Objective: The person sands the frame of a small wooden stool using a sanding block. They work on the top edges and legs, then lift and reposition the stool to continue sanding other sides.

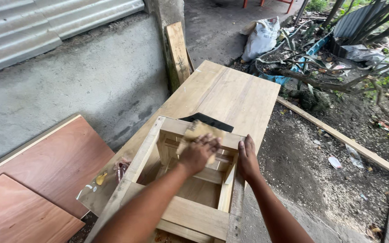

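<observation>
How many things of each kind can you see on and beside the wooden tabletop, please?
Hands: 2, left hand and right hand
Sandpaper sheets: 2, a tan sheet under the left hand and a black sheet on the tabletop
Wooden frames: 1
Reddish plywood panels: 2
White sacks: 1
Total: 8
</observation>
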The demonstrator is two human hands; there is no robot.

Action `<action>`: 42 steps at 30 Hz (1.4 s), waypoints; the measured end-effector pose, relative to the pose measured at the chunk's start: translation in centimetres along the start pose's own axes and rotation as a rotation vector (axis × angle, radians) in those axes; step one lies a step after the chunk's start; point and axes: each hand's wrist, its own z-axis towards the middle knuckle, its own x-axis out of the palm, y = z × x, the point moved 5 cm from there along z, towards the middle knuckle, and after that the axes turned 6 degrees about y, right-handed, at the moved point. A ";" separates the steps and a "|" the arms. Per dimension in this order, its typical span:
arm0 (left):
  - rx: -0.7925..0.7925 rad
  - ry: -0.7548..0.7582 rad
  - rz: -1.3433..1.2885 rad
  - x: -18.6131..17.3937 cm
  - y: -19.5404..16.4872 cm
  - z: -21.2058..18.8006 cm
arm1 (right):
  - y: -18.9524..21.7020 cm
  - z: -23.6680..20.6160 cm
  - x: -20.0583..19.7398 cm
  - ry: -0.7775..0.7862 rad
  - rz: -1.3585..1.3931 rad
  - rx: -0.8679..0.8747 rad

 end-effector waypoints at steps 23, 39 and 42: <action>-0.067 -0.027 -0.175 0.2 2.1 -0.6 | -0.9 0.6 0.1 -0.011 0.011 -0.084; -0.066 -0.046 -0.275 -3.7 1.1 -0.9 | -0.4 0.4 0.3 0.015 0.008 -0.053; -0.021 -0.049 -0.277 -3.2 0.3 -0.1 | -0.2 0.5 0.2 -0.008 -0.001 -0.068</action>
